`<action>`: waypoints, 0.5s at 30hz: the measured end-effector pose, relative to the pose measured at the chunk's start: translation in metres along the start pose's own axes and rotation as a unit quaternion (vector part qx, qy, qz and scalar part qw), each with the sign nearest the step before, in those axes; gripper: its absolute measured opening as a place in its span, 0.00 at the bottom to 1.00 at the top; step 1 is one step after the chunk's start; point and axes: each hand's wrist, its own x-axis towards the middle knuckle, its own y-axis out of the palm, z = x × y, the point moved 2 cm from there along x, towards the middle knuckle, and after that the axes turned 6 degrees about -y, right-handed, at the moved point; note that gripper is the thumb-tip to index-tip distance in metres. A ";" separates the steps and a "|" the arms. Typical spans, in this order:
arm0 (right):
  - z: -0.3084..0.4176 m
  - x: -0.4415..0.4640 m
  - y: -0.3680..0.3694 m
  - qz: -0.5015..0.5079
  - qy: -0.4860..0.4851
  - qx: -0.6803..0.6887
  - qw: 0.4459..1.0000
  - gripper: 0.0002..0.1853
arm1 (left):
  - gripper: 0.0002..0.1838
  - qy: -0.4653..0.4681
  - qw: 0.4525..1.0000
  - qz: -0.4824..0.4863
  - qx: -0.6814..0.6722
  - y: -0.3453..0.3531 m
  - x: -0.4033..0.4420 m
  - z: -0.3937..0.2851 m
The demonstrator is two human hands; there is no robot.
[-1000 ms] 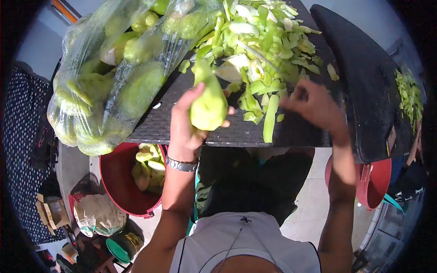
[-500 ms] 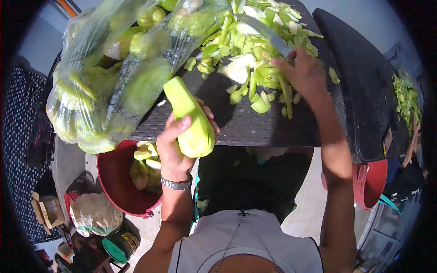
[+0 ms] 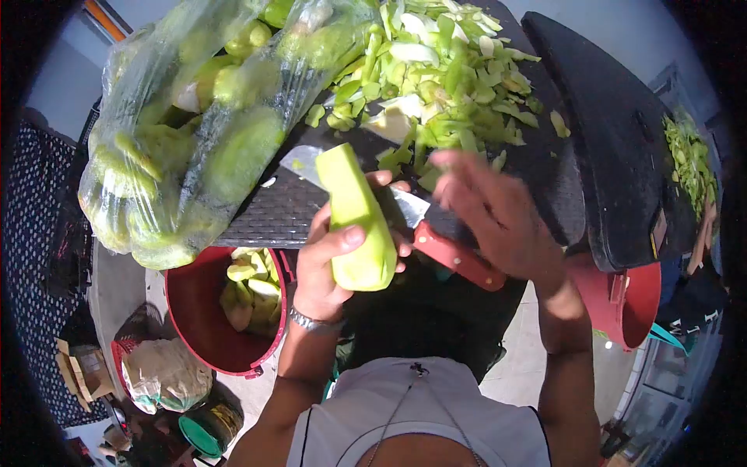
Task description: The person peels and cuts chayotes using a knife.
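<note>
My left hand (image 3: pixel 325 263) is wrapped around a peeled pale-green fruit, which looks like a green papaya (image 3: pixel 359 233), held upright near the table's front edge. Behind the fruit is a knife (image 3: pixel 459 258) with a red riveted handle; its blade passes behind the fruit and my left fingers. Whether the knife rests on the table or against those fingers, I cannot tell. My right hand (image 3: pixel 498 206), blurred by motion, is above and right of the knife handle with its fingers stretched out. A pile of green peelings (image 3: pixel 459 78) lies beyond both hands.
A clear plastic bag (image 3: pixel 194 148) of green fruit covers the left of the dark woven table (image 3: pixel 268 222). Below it stands a red bucket (image 3: pixel 183 311) holding pale pieces. At the right are a black board-like surface (image 3: pixel 622 156) and another red bucket (image 3: pixel 638 303).
The right hand has come down and left from the peelings, and its fingers have opened. The blade it held is gone from there; a red-handled knife now shows behind the fruit. The left hand moved slightly right.
</note>
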 end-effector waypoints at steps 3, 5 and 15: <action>-0.033 0.013 0.009 0.043 -0.169 -0.212 0.961 0.23 | 0.49 0.030 0.999 -0.003 -0.011 -0.007 -0.014 -0.010; -0.069 0.016 0.035 0.135 -0.240 -0.234 0.932 0.24 | 0.49 0.055 0.998 0.004 -0.032 -0.008 -0.019 -0.015; -0.200 0.131 0.004 0.071 -0.370 -0.387 0.842 0.20 | 0.48 0.117 0.990 -0.056 -0.058 -0.031 -0.015 -0.024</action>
